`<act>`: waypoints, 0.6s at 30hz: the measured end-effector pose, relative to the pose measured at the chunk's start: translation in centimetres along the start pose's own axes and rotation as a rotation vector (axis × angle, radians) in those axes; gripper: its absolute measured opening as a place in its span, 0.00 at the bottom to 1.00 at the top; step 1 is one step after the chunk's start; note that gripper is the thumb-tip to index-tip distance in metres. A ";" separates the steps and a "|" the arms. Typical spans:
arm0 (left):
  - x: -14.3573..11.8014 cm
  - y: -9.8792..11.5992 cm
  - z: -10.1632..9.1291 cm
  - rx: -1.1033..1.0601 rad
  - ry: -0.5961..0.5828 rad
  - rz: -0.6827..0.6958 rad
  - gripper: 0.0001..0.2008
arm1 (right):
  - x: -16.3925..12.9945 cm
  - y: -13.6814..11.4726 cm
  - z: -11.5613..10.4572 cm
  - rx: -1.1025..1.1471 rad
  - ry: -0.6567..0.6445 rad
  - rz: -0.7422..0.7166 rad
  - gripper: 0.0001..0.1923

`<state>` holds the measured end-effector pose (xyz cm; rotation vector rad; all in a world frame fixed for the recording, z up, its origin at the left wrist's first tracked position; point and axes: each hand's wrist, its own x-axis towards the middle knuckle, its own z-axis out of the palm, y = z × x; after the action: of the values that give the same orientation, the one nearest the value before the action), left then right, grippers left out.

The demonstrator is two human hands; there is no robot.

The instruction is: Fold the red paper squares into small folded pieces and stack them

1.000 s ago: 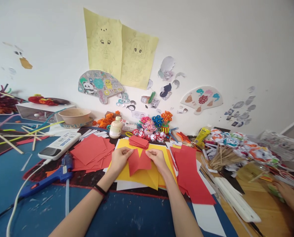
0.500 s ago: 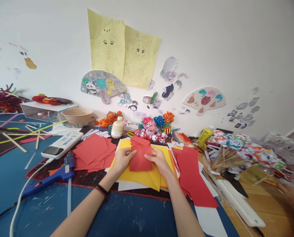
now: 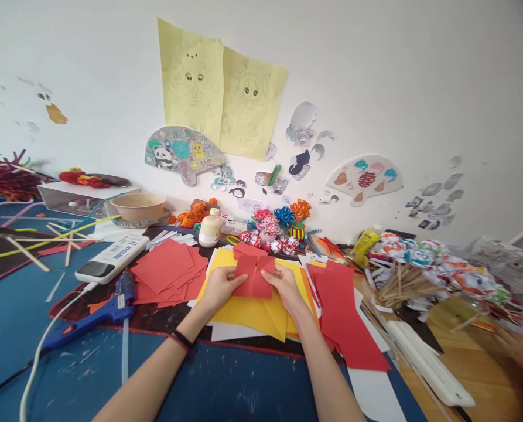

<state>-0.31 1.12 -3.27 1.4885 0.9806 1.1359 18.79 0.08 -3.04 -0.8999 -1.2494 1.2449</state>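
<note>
The folded red paper (image 3: 255, 275) has lifted slightly, pinched in both hands' grip, red squares (image 3: 167, 271) and red strips (image 3: 342, 310) flanking.

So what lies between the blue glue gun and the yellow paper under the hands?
In the head view, a fanned stack of red paper squares lies between the glue gun and the yellow paper.

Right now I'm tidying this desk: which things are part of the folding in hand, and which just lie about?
In hand:
left hand
right hand
red folded paper
yellow sheets

Lying about:
glue gun
bowl
white bottle
stick bundle
</note>
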 end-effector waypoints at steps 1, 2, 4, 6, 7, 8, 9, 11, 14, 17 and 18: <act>0.1 0.0 0.0 0.000 0.010 -0.005 0.20 | 0.0 0.0 0.0 -0.023 -0.035 0.022 0.22; 0.1 -0.1 -0.1 -0.003 0.024 -0.003 0.20 | 0.0 0.1 -0.1 -0.056 -0.071 0.053 0.20; 0.3 -0.4 -0.3 0.008 0.053 0.007 0.20 | 0.1 0.5 -0.3 -0.129 -0.113 0.112 0.18; 0.5 -0.7 -0.4 0.072 0.076 0.013 0.19 | 0.3 0.9 -0.5 -0.172 -0.096 0.131 0.18; 0.5 -0.9 -0.4 0.104 0.095 0.016 0.19 | 0.4 1.0 -0.5 -0.179 -0.079 0.128 0.18; 0.5 -1.1 -0.4 0.127 0.117 0.020 0.19 | 0.5 1.2 -0.6 -0.183 -0.066 0.126 0.18; 0.6 -1.2 -0.4 0.133 0.133 0.023 0.19 | 0.5 1.2 -0.6 -0.187 -0.056 0.126 0.19; 0.5 -1.3 -0.3 0.100 0.144 0.030 0.19 | 0.6 1.3 -0.5 -0.188 -0.042 0.124 0.18; 0.5 -1.2 -0.1 0.043 0.162 0.027 0.20 | 0.6 1.2 -0.4 -0.167 -0.045 0.107 0.18; 0.4 -1.0 0.0 0.004 0.192 0.012 0.20 | 0.6 1.3 -0.3 -0.136 -0.043 0.086 0.17; 0.3 -0.9 0.0 -0.007 0.195 0.007 0.20 | 0.7 1.4 -0.3 -0.126 -0.037 0.085 0.17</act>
<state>-0.26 1.62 -4.11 1.3956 1.1029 1.3066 18.77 0.99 -4.33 -1.0344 -1.3424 1.2651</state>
